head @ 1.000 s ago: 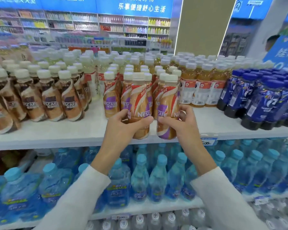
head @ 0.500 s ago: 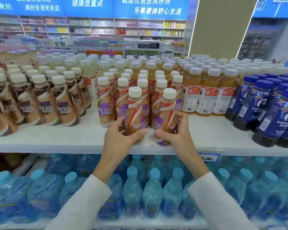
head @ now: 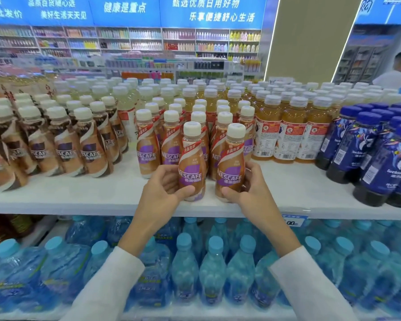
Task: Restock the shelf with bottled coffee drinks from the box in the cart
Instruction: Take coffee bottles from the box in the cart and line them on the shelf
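One shelf (head: 79, 195): white and crowded with capped drinks, with bare board along its front strip.
Water bottles (head: 213, 269): packed on the level below the shelf.
Coffee rows (head: 171, 140): purple-labelled bottles standing upright mid-shelf.
Left bottle (head: 191, 167): upright near the shelf's front edge, just ahead of the rows. It looks full, so probably weighty for its size.
Right bottle (head: 229, 172): upright beside it on the same front strip. Its plastic body is likely stiff and its glossy sleeve likely slick.
Left hand (head: 159, 191): grips the Left bottle low on its label.
Right hand (head: 252, 188): grips the Right bottle at the same height.
Fingers (head: 186, 189): thumbs lie across the fronts and the rest curl behind. A low hold suits these tall, narrow bottles, which could tip into their neighbours.
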